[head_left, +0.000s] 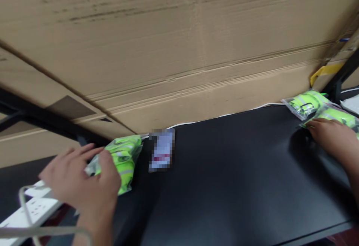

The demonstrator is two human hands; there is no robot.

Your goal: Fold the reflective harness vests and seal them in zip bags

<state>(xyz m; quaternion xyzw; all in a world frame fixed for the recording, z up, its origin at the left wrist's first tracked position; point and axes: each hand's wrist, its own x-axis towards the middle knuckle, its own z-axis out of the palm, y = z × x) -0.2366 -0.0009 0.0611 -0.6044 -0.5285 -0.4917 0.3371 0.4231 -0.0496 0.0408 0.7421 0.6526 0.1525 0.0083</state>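
At the left, a bright yellow-green reflective vest folded in a clear plastic bag [127, 167] lies on the black tabletop [224, 178]. My left hand [81, 182] has its thumb and fingers closed over the left end of this bag, with some plastic showing between them. On the far right, my right hand [333, 137] grips the near edge of a second bagged vest [333, 114]. Its fingertips are partly hidden under the hand. Just behind that bag is a third bagged vest [304, 102], touched by neither hand.
A phone with a blurred screen [162, 150] lies right of the left bag. A white power strip [33, 210] and a pale cable [42, 232] are at lower left. Large cardboard [196, 51] stands behind the table. Black frame bars [50, 117] flank both sides.
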